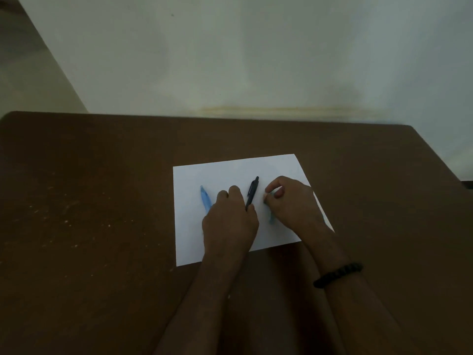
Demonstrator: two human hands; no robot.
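Observation:
A white sheet of paper (230, 172) lies on the brown table (102, 201). On it rest a light blue pen (204, 199) at the left and a black pen (253, 190) in the middle. My left hand (230, 219) lies between them with curled fingers, its thumb side against the black pen's lower end. My right hand (289, 201) pinches a pale blue pen (271, 217) whose lower part shows under the palm. A black bead bracelet (337, 274) is on my right wrist.
The table's far edge meets a pale wall (256, 60). Bare brown tabletop spreads to the left and right of the paper. A floor strip (25, 73) shows at the far left.

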